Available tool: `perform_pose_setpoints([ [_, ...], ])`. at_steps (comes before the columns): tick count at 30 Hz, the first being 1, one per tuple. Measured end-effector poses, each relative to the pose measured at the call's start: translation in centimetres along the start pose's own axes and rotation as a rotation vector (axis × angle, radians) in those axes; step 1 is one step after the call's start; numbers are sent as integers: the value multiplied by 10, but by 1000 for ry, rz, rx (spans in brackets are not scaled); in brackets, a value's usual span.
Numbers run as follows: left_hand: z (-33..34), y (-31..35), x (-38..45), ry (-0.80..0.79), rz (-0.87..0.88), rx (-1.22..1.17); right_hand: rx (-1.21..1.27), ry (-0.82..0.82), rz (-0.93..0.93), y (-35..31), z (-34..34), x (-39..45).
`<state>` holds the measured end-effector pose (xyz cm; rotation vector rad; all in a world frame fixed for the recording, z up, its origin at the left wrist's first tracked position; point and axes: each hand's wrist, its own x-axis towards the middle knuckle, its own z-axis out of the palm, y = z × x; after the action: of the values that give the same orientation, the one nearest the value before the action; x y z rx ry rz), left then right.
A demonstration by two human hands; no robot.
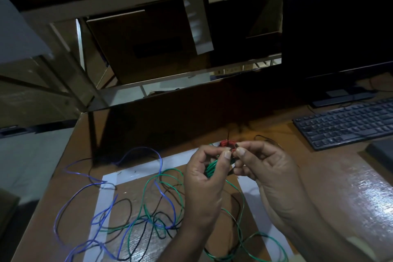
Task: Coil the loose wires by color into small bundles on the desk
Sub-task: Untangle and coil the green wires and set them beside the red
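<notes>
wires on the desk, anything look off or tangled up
Yes. The blue wire, black wire and loose green wire lie crossed over each other, colors still mixed. Only a small green coil sits in the left hand.

**Green coil in hand above a tangle of wire**

Both hands meet over the wooden desk (319, 176). The left hand (204, 178) grips a small green coil (211, 169), while the right hand (265, 168) pinches a thin dark tie at its top. A red bundle (225, 143) sits just behind the fingers. Blue wire (85, 189), black wire (125, 204) and loose green wire (165, 176) sprawl tangled across the taped white rectangle (102, 208). A keyboard (348, 123) lies far right.
</notes>
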<state>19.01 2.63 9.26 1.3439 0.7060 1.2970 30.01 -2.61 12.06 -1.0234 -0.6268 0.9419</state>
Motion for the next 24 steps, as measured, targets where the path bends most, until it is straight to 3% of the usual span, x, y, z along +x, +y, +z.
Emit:
perform_pose_setpoints([
  [17,-1,0,-1,-18,25,45,-71,-39,-5,1,-3,1],
  [24,1,-2,-3,5,-47,-10,-168,-20,-40,2,-4,3],
])
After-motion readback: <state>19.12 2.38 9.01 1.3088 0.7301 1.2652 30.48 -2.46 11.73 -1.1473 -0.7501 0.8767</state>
